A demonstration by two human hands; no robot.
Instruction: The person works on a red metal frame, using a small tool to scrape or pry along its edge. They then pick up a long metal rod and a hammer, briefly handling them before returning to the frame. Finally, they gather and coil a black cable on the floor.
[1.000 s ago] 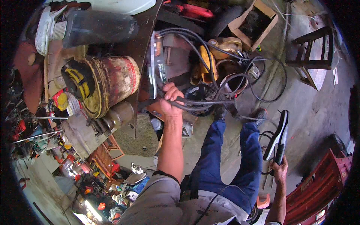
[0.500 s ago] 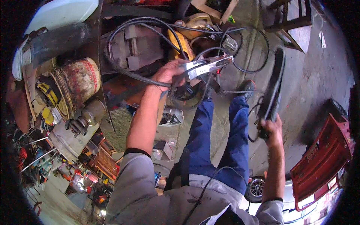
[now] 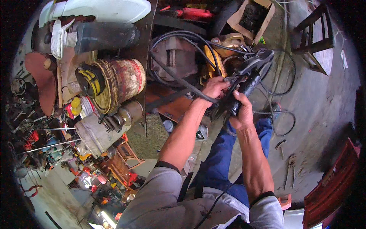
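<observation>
My left hand (image 3: 216, 87) is closed on a metal clamp (image 3: 258, 61), whose long jaws point away to the upper right. A thick black cable (image 3: 183, 84) crosses over my left wrist and loops back to the left. Just right of it, my right hand (image 3: 243, 110) wraps round a long black cylindrical piece (image 3: 250, 84), its thumb lying along the side. That piece sits close against the underside of the clamp. Whether the two touch is hard to tell, and dark parts between the hands are too blurred to name.
A stained bucket (image 3: 127, 80) lies on its side at the left, by a grey metal housing (image 3: 91, 131). Yellow tools (image 3: 210, 61) and an open cardboard box (image 3: 236, 21) stand ahead. Cable loops cover the floor near a wooden stool (image 3: 318, 49). A red panel (image 3: 333, 187) leans at right.
My right hand has brought the black piece in from the right, up beside the clamp. My left hand has kept its hold while the clamp turned. The view has shifted leftward.
</observation>
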